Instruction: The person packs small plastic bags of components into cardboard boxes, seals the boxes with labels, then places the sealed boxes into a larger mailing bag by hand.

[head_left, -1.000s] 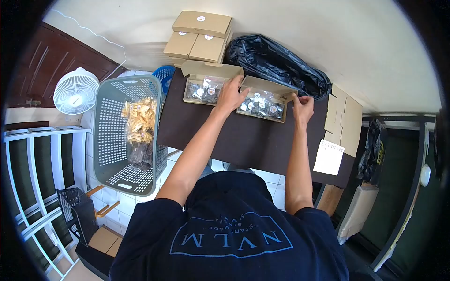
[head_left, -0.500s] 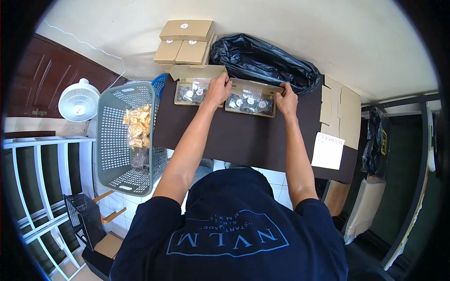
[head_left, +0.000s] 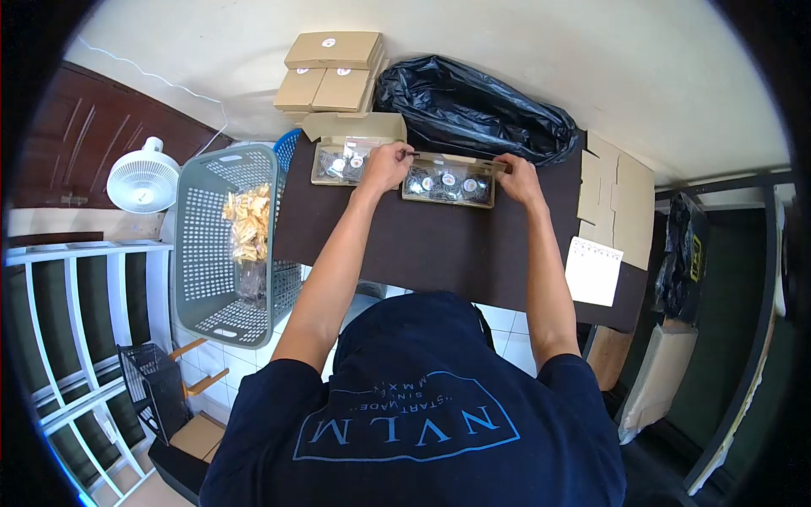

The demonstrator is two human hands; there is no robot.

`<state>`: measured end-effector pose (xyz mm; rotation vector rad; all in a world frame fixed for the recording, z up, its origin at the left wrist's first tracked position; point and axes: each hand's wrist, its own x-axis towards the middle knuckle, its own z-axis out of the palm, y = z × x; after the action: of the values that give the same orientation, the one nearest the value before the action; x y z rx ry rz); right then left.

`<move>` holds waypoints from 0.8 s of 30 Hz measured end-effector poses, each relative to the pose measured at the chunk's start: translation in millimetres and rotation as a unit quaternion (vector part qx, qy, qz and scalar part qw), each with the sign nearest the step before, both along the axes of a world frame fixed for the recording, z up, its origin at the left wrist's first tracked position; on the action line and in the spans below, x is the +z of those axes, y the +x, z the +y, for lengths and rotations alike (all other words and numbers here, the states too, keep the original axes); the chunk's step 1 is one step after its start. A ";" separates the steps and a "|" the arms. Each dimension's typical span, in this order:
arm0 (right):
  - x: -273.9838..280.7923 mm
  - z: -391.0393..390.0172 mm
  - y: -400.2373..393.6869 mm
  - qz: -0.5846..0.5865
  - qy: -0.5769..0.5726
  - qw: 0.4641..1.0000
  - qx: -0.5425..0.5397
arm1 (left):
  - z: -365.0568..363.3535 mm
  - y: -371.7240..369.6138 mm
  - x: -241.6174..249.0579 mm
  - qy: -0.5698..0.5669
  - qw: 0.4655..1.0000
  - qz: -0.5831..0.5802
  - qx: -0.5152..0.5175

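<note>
Two shallow cardboard boxes lie side by side on the dark table. The right box (head_left: 448, 201) holds clear bags of dark items with round white stickers; its lid is raised only slightly along the far edge. My left hand (head_left: 386, 168) pinches that lid at its left corner. At the right corner my right hand (head_left: 518, 178) has its fingers closed on the same lid. The left box (head_left: 325, 181) stands with its lid (head_left: 355, 127) up and similar bags inside, partly hidden behind my left hand.
Cardboard boxes (head_left: 334, 51) are stacked at the back left, beside a black plastic bag (head_left: 473, 110). Flat cardboard (head_left: 629, 194) and a white sheet (head_left: 593, 270) lie at the right. A grey basket (head_left: 198, 253) and a fan (head_left: 143, 181) stand left.
The right box's lid has tilted down toward the box, with both my hands on its corners. The view has shifted slightly.
</note>
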<state>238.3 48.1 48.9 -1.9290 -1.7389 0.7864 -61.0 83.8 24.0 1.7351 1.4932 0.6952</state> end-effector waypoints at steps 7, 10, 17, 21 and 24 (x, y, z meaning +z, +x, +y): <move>-17.4 -20.0 3.1 0.024 -0.017 0.999 0.031 | -37.6 -1.1 1.1 0.024 0.999 -0.027 0.012; -10.9 -26.8 -1.2 -0.059 0.009 0.997 0.052 | -43.4 -1.1 -1.2 0.049 0.999 -0.003 0.004; -23.3 -51.4 -16.8 -0.052 0.047 0.997 0.032 | -71.3 1.9 -13.8 0.069 0.997 0.034 -0.010; -14.9 -52.4 -32.6 -0.074 0.074 0.991 0.088 | -82.2 8.7 -19.2 0.084 0.995 0.047 0.002; -18.3 -42.6 -44.2 -0.078 0.109 0.975 0.176 | -86.0 14.0 -20.0 0.085 0.994 0.067 0.030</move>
<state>194.1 5.4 30.6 -1.5967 -2.1993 0.5403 -47.1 -2.3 4.0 1.9038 1.6224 0.7706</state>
